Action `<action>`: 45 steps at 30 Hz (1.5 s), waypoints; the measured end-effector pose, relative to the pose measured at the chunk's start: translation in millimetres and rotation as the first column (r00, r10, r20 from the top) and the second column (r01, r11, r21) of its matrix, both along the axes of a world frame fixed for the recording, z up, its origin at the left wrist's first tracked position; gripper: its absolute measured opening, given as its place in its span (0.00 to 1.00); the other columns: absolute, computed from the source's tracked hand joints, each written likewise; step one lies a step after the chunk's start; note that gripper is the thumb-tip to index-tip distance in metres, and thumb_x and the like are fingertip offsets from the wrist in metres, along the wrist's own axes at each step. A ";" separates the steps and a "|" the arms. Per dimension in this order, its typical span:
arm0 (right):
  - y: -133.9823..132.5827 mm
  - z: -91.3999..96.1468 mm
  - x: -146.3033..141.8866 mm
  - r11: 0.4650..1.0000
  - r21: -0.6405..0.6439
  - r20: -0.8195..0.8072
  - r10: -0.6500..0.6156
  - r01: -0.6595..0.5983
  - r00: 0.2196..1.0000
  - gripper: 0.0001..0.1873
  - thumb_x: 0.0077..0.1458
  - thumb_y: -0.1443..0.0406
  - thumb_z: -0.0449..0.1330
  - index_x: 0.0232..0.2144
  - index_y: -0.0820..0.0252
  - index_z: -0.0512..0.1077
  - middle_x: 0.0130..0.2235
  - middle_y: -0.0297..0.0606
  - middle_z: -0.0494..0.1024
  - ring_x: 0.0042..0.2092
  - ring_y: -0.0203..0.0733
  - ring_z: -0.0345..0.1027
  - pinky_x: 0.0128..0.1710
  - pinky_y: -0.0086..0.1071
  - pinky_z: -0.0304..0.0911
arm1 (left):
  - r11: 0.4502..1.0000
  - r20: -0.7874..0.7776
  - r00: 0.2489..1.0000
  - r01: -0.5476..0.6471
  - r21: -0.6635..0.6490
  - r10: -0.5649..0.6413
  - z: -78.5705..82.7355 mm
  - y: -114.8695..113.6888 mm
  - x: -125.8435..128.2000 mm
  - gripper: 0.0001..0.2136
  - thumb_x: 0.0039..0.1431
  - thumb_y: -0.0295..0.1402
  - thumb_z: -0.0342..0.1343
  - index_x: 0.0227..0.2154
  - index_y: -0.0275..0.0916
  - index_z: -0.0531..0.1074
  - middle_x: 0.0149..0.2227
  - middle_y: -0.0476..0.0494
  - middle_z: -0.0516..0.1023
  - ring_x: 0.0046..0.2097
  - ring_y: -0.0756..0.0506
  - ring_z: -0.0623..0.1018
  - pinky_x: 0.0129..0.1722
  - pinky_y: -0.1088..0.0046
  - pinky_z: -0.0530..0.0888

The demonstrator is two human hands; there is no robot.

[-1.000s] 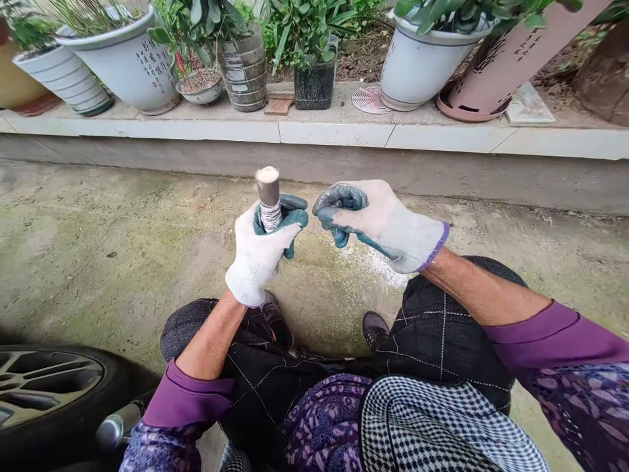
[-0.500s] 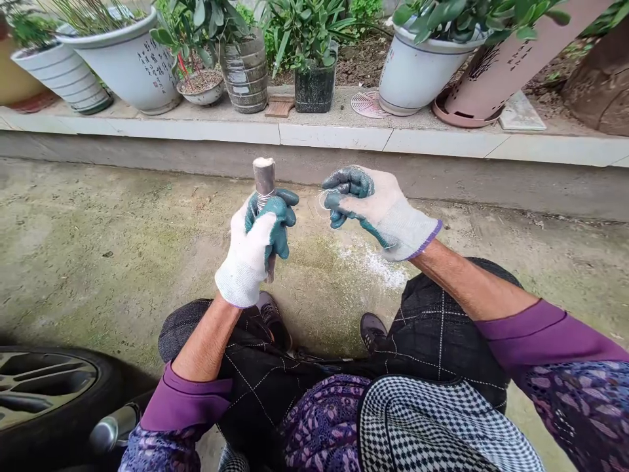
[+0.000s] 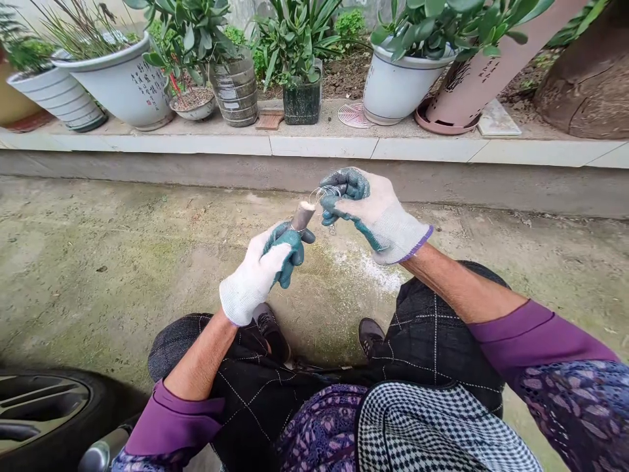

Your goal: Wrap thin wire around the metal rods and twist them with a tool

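- A checked cloth (image 3: 442, 436) is lying nearest, well below the stick and to its right.
- A car wheel (image 3: 44, 416) is standing far to the stick's lower left, cut off by the picture's edge.
- Two dark shoes (image 3: 369, 335) are resting on the ground below the stick, one to each side.
- The left hand (image 3: 287, 252), gloved, is gripping the stick (image 3: 301, 217) around its lower part; the stick is leaning right, its pale cut end showing above the fingers.
- Thin wire (image 3: 328, 190) is circling the stick by those fingers and also looping just beside its cut end.
- The right hand (image 3: 339, 202), gloved too, is pinching these loops to the stick's right, fingers curled in.
- White flecks (image 3: 386, 276) are covering the ground to the stick's lower right.
- Beyond the stick, a tiled ledge (image 3: 319, 147) is running across, carrying a black pot (image 3: 301, 103) almost straight behind the stick.
- A white pot (image 3: 400, 85) and a pink pot (image 3: 464, 95) are standing on it, farther right.
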State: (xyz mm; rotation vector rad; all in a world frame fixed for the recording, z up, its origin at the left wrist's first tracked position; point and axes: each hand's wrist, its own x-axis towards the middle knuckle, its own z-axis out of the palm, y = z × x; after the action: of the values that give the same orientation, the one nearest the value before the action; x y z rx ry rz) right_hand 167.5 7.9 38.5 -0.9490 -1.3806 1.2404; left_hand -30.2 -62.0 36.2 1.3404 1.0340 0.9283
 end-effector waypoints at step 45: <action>-21.4 11.7 -8.3 0.983 -0.089 0.027 0.163 -0.160 0.986 0.17 0.46 0.57 0.70 0.34 0.61 0.73 0.30 0.35 0.78 0.27 0.35 0.71 0.26 0.31 0.70 | 0.893 0.057 0.891 -0.449 -0.032 0.450 2.4 20.3 15.3 0.11 0.44 0.37 0.63 0.30 0.36 0.73 0.16 0.57 0.62 0.14 0.56 0.60 0.12 0.78 0.63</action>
State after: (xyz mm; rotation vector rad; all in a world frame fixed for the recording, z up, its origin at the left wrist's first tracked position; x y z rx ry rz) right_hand 159.2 -13.6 50.3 -0.9352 -1.4643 1.4211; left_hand -15.0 -41.6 38.6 1.0630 1.3307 1.2923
